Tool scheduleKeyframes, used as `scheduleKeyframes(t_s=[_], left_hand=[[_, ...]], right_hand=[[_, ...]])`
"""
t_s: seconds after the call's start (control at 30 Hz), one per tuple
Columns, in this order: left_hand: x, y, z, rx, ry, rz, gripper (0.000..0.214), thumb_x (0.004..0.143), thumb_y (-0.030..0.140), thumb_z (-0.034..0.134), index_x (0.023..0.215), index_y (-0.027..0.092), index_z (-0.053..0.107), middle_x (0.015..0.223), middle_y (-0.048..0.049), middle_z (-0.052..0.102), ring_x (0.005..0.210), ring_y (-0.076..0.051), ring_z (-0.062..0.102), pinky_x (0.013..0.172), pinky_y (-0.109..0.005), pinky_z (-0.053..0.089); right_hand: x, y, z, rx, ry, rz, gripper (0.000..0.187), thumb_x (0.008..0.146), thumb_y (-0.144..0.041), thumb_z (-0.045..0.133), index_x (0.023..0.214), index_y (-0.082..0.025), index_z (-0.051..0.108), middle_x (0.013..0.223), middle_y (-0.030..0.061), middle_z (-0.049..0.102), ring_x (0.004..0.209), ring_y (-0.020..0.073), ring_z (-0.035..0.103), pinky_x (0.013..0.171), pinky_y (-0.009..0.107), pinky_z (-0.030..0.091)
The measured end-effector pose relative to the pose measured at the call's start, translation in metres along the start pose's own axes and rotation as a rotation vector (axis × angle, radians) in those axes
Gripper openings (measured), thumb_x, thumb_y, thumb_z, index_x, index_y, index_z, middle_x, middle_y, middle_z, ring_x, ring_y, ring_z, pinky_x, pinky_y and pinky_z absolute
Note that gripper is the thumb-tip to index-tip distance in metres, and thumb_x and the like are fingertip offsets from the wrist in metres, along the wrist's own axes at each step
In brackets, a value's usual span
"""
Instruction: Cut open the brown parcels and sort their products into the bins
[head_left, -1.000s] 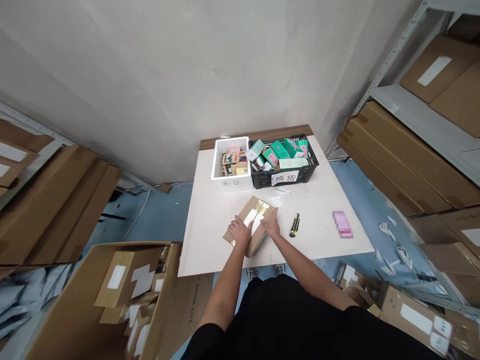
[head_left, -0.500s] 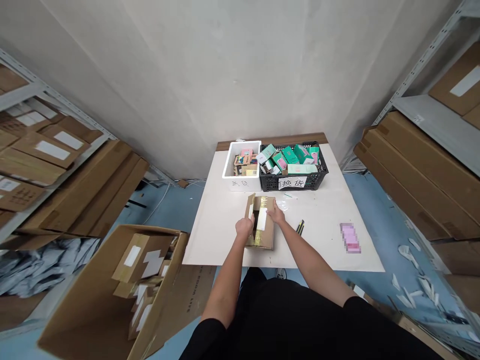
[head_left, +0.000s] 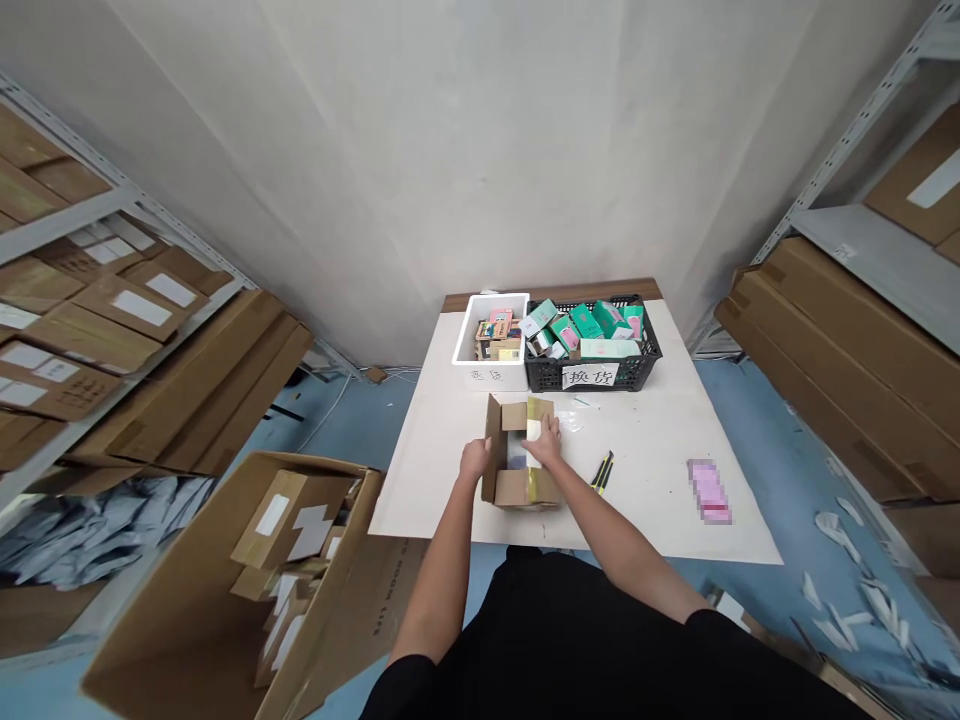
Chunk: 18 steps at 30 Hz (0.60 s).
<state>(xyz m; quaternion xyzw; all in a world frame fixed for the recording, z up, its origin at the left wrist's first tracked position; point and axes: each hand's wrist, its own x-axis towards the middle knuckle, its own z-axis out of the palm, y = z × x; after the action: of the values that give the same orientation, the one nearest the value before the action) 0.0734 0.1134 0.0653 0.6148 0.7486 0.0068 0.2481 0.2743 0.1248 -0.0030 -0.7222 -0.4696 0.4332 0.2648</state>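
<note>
- Table (head_left: 431, 500): under the crate (head_left: 552, 377).
- Crate: card (head_left: 590, 375) reads "换货".
- Tub (head_left: 480, 377): left of the crate; handwriting too blurred.
- Box (head_left: 513, 489): this side of the crate, apparently being opened; end flaps (head_left: 514, 415) call for folding out.
- Left hand (head_left: 475, 459): clamped on the left flap (head_left: 492, 465).
- Right hand (head_left: 545, 441): apart, on the taped right flap (head_left: 534, 484); cannot tell whether gripping.

Bright, diffuse light falls fairly evenly, its source out of view, leaving faint broad bands on the pale grey plaster wall (head_left: 480, 150). The white-topped rectangular desk (head_left: 637, 480) is brightest. Shade dims the upright flap of the small open brown cardboard box (head_left: 512, 488) and the inside of the large brown cardboard carton (head_left: 176, 560). The black short-sleeved shirt (head_left: 585, 640) loses detail. Wide-angle distortion stretches the edges; fine lettering blurs; coarse pixels mask a pink rectangular patch (head_left: 709, 490).
</note>
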Motion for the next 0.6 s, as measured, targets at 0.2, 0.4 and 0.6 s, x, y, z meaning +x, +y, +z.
scheduleKeyframes(t_s=[0.2,0.4,0.6], left_hand=[[-0.008,-0.015,0.009,-0.045,0.085,-0.127,0.047,0.107,0.039,0.039,0.143,0.017,0.059,0.131,-0.0191,0.072,0.116,-0.03,0.07,0.089,-0.035,0.053],[-0.026,0.006,0.051,0.084,0.141,0.138,0.054,0.099,0.023,0.052,0.152,0.022,0.053,0.173,-0.014,0.032,0.162,-0.031,0.024,0.126,-0.047,0.032],[-0.034,0.025,0.059,0.106,-0.112,0.283,0.046,0.1,0.055,0.053,0.109,0.018,0.079,0.173,-0.0113,0.034,0.164,-0.041,0.013,0.129,-0.058,0.023]], right_hand=[[0.011,0.032,-0.069,0.57,-0.12,-0.187,0.09,0.076,-0.032,0.055,0.164,-0.023,0.04,0.153,0.0073,0.061,0.131,0.0296,0.063,0.11,0.04,0.051],[-0.007,0.061,-0.101,-0.126,0.11,-0.218,0.088,0.088,-0.021,0.054,0.171,-0.021,0.023,0.171,0.012,0.036,0.155,0.0265,0.04,0.123,0.044,0.039],[-0.022,0.065,-0.086,-0.57,-0.012,-0.527,0.073,0.083,-0.002,0.05,0.153,-0.022,0.057,0.174,0.0075,0.032,0.165,0.0245,0.009,0.132,0.054,0.014]])
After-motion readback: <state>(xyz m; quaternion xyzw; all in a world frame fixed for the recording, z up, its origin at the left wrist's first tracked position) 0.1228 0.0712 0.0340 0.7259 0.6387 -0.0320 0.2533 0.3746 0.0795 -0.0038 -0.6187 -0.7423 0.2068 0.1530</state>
